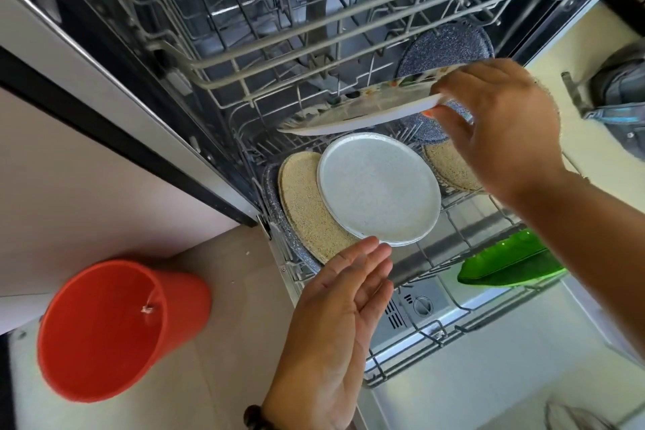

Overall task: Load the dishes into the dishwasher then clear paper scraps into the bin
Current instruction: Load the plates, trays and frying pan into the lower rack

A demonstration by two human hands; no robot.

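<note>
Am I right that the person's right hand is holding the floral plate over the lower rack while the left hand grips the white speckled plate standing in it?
Not quite. In the head view the left hand grips nothing: its fingers are straight, open just beside the white speckled plate. The rest stands: the right hand holds the floral plate over the lower rack.

orange bin, green dish, speckled white plate

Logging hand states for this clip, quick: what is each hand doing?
Left hand: open, fingers straight, holding nothing.
Right hand: pinches the patterned plate by its rim.
</note>
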